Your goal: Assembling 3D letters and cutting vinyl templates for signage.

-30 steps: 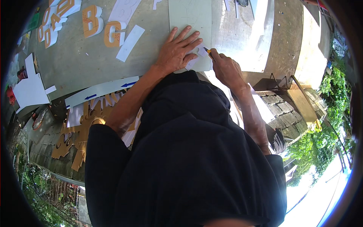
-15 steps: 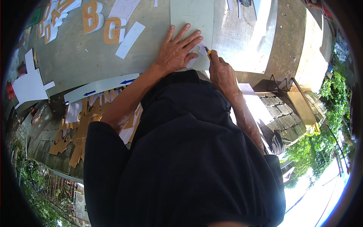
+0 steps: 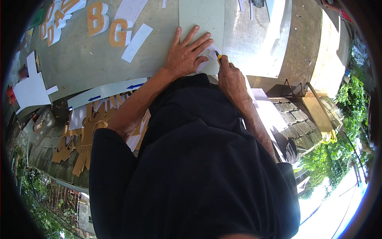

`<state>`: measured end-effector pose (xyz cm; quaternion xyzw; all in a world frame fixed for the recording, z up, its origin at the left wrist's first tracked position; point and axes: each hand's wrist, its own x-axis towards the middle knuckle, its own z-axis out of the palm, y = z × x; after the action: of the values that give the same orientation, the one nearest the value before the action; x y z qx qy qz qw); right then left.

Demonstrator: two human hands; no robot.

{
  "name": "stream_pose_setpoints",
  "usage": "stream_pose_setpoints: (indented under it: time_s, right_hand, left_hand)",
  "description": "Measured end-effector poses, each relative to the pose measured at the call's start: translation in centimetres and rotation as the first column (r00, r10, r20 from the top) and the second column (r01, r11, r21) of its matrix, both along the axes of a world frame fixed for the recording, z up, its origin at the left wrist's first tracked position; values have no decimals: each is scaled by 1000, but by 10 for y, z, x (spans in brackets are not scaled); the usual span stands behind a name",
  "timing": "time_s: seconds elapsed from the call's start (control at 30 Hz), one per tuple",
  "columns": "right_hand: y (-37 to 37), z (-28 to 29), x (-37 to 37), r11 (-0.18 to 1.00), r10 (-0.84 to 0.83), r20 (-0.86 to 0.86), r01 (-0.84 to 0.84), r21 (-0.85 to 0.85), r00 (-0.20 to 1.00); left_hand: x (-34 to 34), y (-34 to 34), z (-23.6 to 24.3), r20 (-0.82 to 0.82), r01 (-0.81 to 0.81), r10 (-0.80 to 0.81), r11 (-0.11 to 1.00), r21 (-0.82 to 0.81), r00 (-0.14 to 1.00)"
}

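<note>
A small curved white piece (image 3: 213, 50) lies on a pale flat strip (image 3: 201, 20) at the table's near edge. My left hand (image 3: 187, 53) presses flat there with its fingers spread, the thumb and fingertips beside the piece. In my right hand (image 3: 231, 75) is a yellow and black utility knife (image 3: 219, 58), gripped low with its tip against the piece's right side. My left palm and thumb cover part of the white piece. Its full outline cannot be made out.
Thick cut-out letters, white with tan faces (image 3: 97, 19), stand on the metal tabletop (image 3: 79, 67) at the far left. Near them lies a loose white strip (image 3: 137, 43). Below the table edge are tan cardboard offcuts (image 3: 89, 131). A wooden board (image 3: 318, 113) leans at the right.
My right hand and the knife have shifted slightly down and to the left along the white piece. The left hand stays pressed in place.
</note>
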<state>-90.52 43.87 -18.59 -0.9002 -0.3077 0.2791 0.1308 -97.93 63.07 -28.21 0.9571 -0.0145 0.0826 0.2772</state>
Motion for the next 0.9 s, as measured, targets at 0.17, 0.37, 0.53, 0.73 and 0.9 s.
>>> stream_pose_setpoints:
  time_s: [0.17,0.37,0.53,0.73,0.9]
  right_hand:
    - [2,-1,-4,1000,-7,24,6,26,1000]
    - [1,-3,-9,998,-53,-14,54,34,998]
    - [-2,3,2,999,-16,-13,17,35,1000]
    - [2,20,44,973,230,-7,-230,-28,973]
    - [10,25,54,960,231,-145,-250,-127,962]
  left_hand:
    - [0,0,-1,9,-4,4,1000,-17,1000]
    - [0,0,-1,2,0,0,1000,-18,1000]
    - [0,0,2,-18,1,-1,1000,16,1000]
    - [-13,-6,7,-67,-9,-4,982,-188,998]
    - [-14,0,13,-94,129,-133,990,-52,987]
